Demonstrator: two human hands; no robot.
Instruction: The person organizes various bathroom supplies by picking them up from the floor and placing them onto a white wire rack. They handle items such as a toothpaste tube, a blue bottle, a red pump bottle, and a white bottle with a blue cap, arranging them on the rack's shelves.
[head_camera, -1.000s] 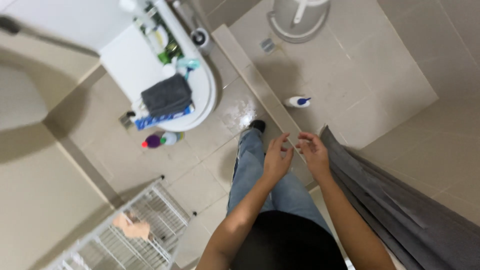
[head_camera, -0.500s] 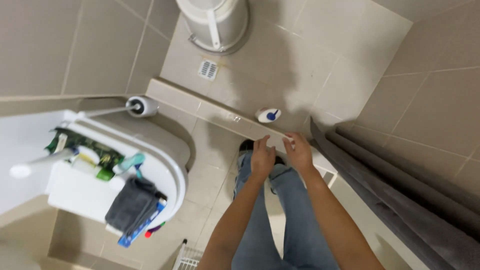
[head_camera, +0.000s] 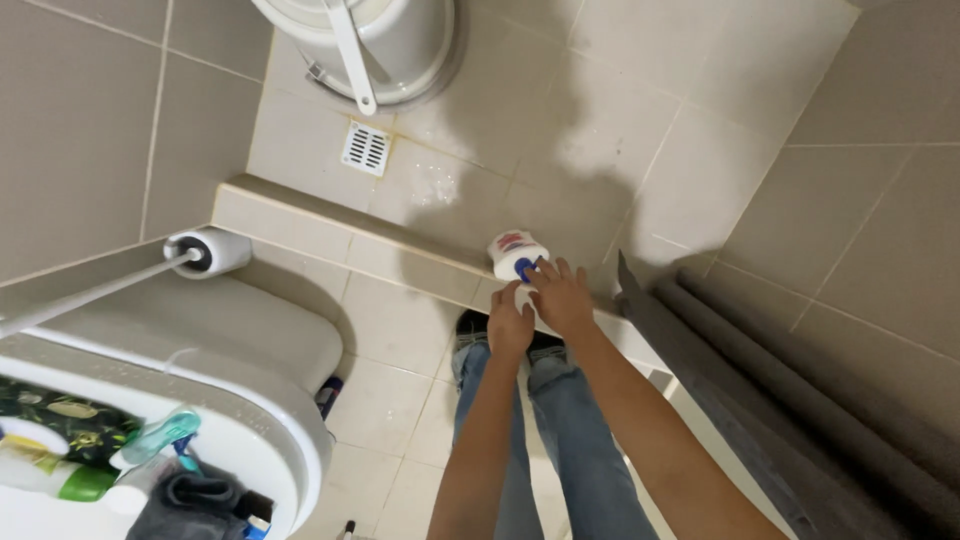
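Observation:
A white bottle (head_camera: 510, 250) with a blue cap and a coloured label stands on the wet tiled floor, just past a low tiled curb (head_camera: 300, 215). My right hand (head_camera: 562, 298) reaches over the curb, and its fingertips rest on the blue cap. My left hand (head_camera: 510, 325) is right beside it with the fingers curled, against the near side of the bottle. Whether it grips anything is hidden. Below my arms I see my legs in blue jeans (head_camera: 560, 450).
A white bucket (head_camera: 400, 40) with a handle stands at the top, near a square floor drain (head_camera: 365, 148). A toilet paper roll (head_camera: 205, 252) and a white fixture (head_camera: 260, 350) holding bottles and a dark cloth are on the left. A grey curtain (head_camera: 800, 400) hangs on the right.
My view has swung and moved closer to the floor. Both hands have gone forward and down from in front of my legs to the white bottle, and the right hand now touches its cap.

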